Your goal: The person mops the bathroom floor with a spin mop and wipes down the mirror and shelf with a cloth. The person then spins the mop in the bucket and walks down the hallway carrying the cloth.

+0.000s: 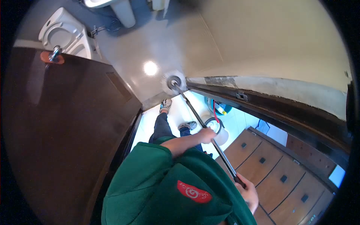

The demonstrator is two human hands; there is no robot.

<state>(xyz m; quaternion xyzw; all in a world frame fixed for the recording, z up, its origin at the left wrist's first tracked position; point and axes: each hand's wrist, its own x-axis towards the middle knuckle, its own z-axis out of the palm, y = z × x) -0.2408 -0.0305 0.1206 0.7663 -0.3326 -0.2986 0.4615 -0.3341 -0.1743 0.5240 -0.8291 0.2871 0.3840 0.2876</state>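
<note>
A mop (192,108) with a long metal pole slants from the lower right up to the doorway. My left hand (207,135) is wrapped round the middle of its pole. Lower down, my right hand (249,192) grips the pole near its dark end. The round mop head (173,81), with a pale fringe around a grey disc, rests on the wet, shiny bathroom floor (131,67) just past the threshold. Beyond my left hand, a white bucket (222,137) stands on the pale tiles, partly hidden by the pole.
An open dark door (63,123) is on the left, and a door frame (270,107) on the right. Inside are a toilet (62,33) and a basin pedestal (123,14). A teal tub (228,109) holding bottles and wooden drawers (270,165) stand at the right.
</note>
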